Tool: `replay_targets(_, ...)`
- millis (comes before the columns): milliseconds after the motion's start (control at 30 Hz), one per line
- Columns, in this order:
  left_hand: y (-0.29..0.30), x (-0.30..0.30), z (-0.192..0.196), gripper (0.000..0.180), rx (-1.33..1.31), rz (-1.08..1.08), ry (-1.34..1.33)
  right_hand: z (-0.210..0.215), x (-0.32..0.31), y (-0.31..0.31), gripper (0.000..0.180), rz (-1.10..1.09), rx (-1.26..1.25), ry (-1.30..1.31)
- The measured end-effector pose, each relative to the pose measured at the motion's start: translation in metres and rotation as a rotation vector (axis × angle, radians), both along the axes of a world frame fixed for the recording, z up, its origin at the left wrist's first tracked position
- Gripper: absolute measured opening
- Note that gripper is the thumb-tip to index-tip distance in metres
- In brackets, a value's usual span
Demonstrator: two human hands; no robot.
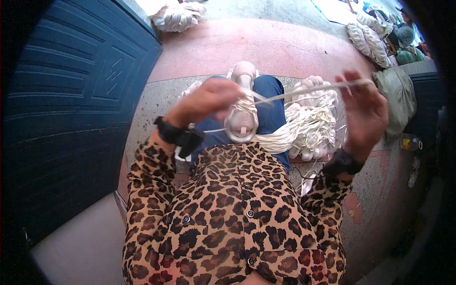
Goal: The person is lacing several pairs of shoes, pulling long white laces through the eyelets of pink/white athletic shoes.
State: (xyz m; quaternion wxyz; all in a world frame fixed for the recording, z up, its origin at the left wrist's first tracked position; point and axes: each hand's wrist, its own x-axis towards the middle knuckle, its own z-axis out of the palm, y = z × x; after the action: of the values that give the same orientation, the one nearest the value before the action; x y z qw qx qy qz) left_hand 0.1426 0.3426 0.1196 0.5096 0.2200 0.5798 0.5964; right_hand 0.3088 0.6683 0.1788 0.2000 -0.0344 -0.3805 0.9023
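Right hand (pixel 365 114) — white lace (pixel 306 91) across it

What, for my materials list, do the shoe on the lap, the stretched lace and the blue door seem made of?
Shoe: probably matte fabric, softly ribbed. Lace: likely textile, matte and thin; blur hides any weave. Blue door: perhaps painted metal, slightly glossy, with crisp panels.

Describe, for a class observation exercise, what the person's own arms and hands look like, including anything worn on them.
The left hand and right hand wear no gloves; blur hides finer detail. A black band with a boxy dark attachment circles the left wrist; another black band circles the right. Both sleeves are tan with dark leopard spots.
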Motion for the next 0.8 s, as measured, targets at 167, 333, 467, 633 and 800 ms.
replay_targets(167,-0.068,-0.047,0.006,0.026,0.232,0.59,-0.115,-0.028,0.022,0.032,0.03,0.071,-0.093,0.067)
replay_targets(333,-0.096,-0.061,-0.043,0.028,-0.162,0.69,0.362,-0.12,0.015,0.01,0.023,-0.038,0.994,-0.509)
replay_targets(467,-0.058,0.009,-0.099,0.03,-0.584,0.351,0.363,-0.178,0.017,-0.074,0.017,0.231,1.109,-0.423)
replay_targets(633,-0.034,0.059,-0.136,0.03,-0.465,0.23,0.319,-0.227,0.014,-0.086,0.017,0.169,1.473,-0.406)
replay_targets(800,-0.034,0.06,-0.136,0.028,-0.505,0.252,0.406,-0.234,0.007,-0.097,0.009,0.072,1.656,-0.421)
